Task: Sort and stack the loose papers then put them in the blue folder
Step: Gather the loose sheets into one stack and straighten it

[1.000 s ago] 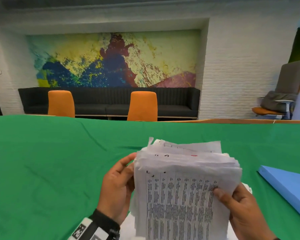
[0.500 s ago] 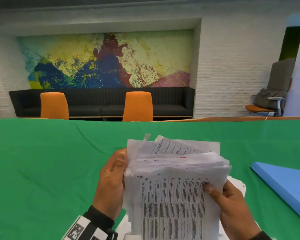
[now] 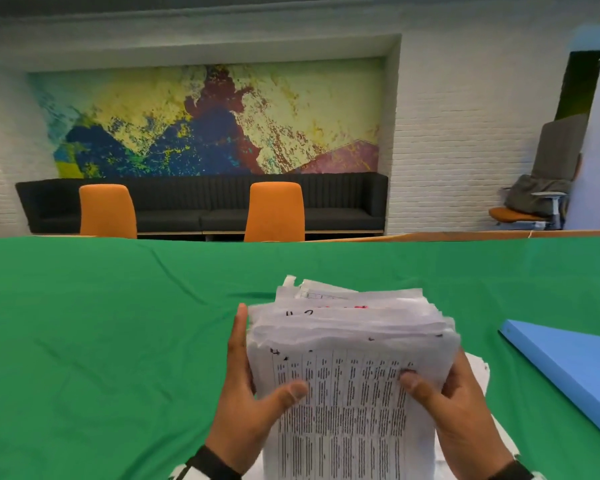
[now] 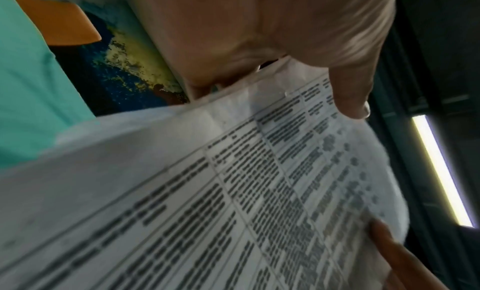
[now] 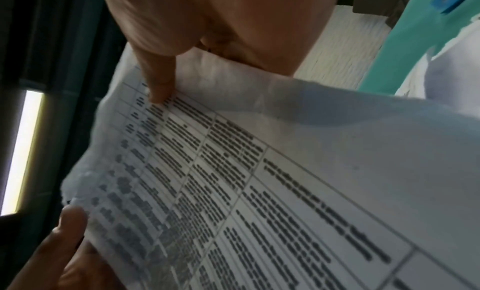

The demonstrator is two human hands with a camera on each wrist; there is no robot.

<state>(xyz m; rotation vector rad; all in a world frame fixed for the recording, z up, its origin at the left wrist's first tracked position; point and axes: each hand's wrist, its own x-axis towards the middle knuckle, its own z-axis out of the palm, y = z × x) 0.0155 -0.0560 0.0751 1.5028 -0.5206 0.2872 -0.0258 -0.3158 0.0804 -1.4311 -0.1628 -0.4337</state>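
Observation:
A thick stack of white printed papers (image 3: 347, 393) stands nearly upright over the green table, its top edges ragged. My left hand (image 3: 253, 393) grips its left side, thumb pressed on the front sheet and fingers behind. My right hand (image 3: 444, 400) grips the right side the same way. The wrist views show the tabled front sheet (image 4: 233, 191) (image 5: 259, 181) with a thumb on it. The closed blue folder (image 3: 568, 368) lies flat on the table to the right of the stack. A few more white sheets (image 3: 478, 368) lie on the table behind my right hand.
A green cloth (image 3: 101, 323) covers the table. Two orange chairs (image 3: 274, 211) stand past its far edge before a dark sofa (image 3: 201, 202) and a painted wall. A grey chair (image 3: 548, 188) is at the far right.
Both thumbs have come round onto the front sheet and the stack's top edges are squarer. My left hand has slid from the stack's edge to a full grip.

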